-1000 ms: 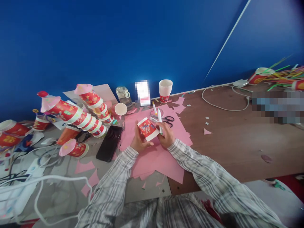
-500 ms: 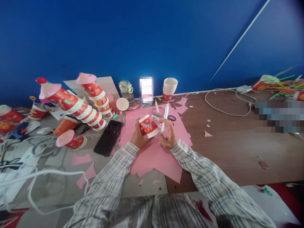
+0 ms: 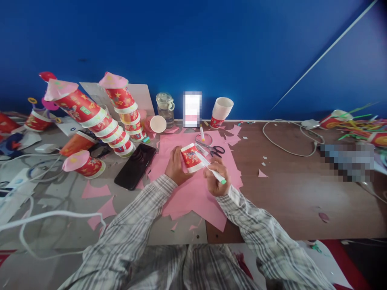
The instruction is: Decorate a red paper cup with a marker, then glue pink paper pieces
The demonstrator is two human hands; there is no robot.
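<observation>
The red printed paper cup is held tilted, rims out to the sides, apparently so that its printed face lies towards the marker and within easy sight. The pink paper spreads flat on the table beneath both hands, perhaps because it makes a handy working surface. The scissors lie just beyond the right hand, which seems to keep them reachable without crowding the cup. The black phone rests left of the left hand, off to the side of the work, and the taller cup tower leans in view farther out past it.

The left hand is part-curled, its fingers and thumb wrapped about the cup's left side and bottom edge, holding it up off the paper. The right hand is closed in a pinch on the marker, whose green end points back towards the wearer; whether its far end touches the cup, I cannot tell.
</observation>
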